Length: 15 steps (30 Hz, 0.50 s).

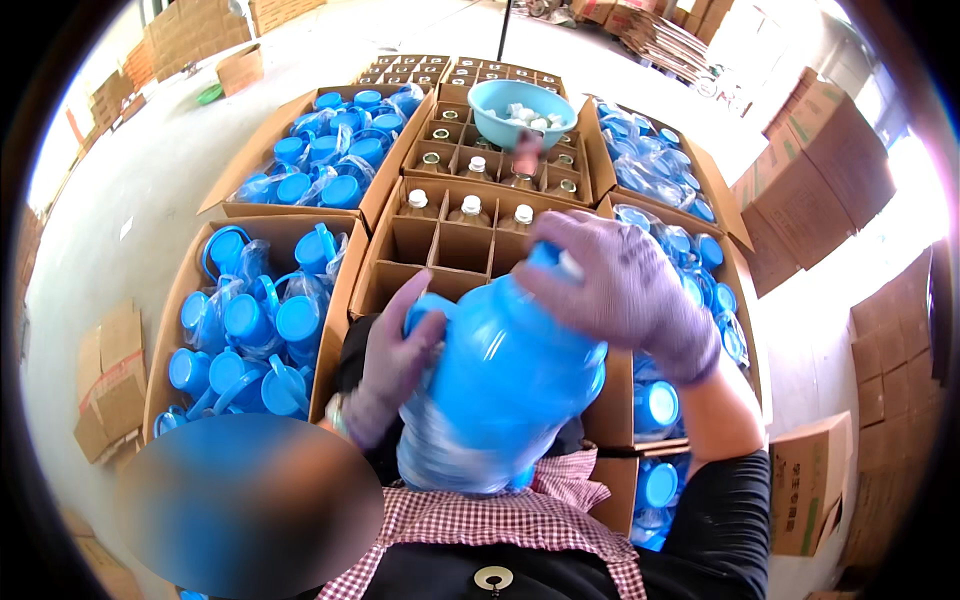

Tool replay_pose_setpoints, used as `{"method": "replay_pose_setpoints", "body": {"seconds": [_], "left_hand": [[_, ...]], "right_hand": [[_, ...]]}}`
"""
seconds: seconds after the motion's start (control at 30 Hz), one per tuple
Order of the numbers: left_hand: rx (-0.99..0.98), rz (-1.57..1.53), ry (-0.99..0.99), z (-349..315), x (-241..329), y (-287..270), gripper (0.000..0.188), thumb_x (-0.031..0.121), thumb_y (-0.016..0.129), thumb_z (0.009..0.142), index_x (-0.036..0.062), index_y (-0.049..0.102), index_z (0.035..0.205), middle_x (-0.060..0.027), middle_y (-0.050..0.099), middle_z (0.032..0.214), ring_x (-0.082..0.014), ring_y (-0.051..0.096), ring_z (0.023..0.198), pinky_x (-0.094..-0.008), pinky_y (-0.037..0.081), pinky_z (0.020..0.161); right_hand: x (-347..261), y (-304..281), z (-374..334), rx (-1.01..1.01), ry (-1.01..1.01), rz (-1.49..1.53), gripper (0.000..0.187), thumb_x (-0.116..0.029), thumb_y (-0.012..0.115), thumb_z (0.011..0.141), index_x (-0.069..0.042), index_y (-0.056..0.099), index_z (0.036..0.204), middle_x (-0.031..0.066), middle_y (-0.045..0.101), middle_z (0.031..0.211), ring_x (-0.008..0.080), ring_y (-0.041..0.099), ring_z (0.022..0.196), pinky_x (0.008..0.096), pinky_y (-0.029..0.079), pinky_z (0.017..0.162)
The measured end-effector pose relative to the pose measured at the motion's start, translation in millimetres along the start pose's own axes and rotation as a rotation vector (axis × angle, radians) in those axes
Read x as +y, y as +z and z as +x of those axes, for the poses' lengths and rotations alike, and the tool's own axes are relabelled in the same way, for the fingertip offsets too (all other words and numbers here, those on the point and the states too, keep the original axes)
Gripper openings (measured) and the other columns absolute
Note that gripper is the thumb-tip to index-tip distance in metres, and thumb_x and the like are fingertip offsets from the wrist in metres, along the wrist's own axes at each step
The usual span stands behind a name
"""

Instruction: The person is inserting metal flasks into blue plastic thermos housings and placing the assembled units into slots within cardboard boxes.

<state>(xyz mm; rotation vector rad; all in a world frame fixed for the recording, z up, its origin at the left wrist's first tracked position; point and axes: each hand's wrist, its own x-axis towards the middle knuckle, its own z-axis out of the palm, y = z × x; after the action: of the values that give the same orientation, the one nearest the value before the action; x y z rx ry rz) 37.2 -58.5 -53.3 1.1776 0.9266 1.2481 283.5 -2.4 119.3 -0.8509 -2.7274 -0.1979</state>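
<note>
A red-and-white checked apron (450,515) over black clothing lies nearest, along the lower edge, with a blurred dark oval to its left. At far left, a cardboard box (110,375) sits on the pale floor (135,265). Next comes an open carton (343,285) packed with blue lidded mugs (246,317), some in clear plastic.

The left hand (388,365), in a purplish glove, has its thumb and fingers parted beside the jug's upper left side; whether they touch it, I cannot tell. Beyond it, a divided carton (462,247) has white-capped bottles (470,210) in its far row.

The large blue jug (500,350), clear plastic around its lower part, tilts between both hands, above the apron. Farther back, a light-blue basin (497,129) of small white pieces (522,113) stands over another bottle carton.

The right hand (620,285), gloved alike, grips the jug's top with bent fingers. To its right is a carton (615,405) of blue lidded items (656,405), then stacked cardboard cartons (820,185).
</note>
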Motion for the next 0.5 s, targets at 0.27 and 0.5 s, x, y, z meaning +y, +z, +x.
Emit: {"method": "replay_pose_setpoints", "body": {"seconds": [0.27, 0.5], "left_hand": [[-0.565, -0.116, -0.268, -50, 74, -18, 0.101, 0.026, 0.097, 0.072, -0.0020, 0.048, 0.156, -0.0092, 0.054, 0.155, -0.0212, 0.057, 0.136, -0.0387, 0.042, 0.118], [-0.203, 0.415, 0.262, -83, 14, 55, 0.094, 0.020, 0.090, 0.081, 0.0015, 0.042, 0.160, -0.0132, 0.066, 0.137, -0.0231, 0.064, 0.124, -0.0365, 0.047, 0.112]], "right_hand": [[-68, -77, -32, -0.029, -0.123, 0.262, 0.057, -0.044, 0.076, 0.087, -0.012, 0.066, 0.134, 0.0178, 0.069, 0.121, 0.0404, 0.069, 0.114, 0.0481, 0.055, 0.099], [-7, 12, -109, -0.078, 0.178, -0.103, 0.027, -0.023, 0.074, 0.090, -0.005, 0.070, 0.109, 0.0161, 0.070, 0.112, 0.0318, 0.071, 0.093, 0.0384, 0.059, 0.084]]}}
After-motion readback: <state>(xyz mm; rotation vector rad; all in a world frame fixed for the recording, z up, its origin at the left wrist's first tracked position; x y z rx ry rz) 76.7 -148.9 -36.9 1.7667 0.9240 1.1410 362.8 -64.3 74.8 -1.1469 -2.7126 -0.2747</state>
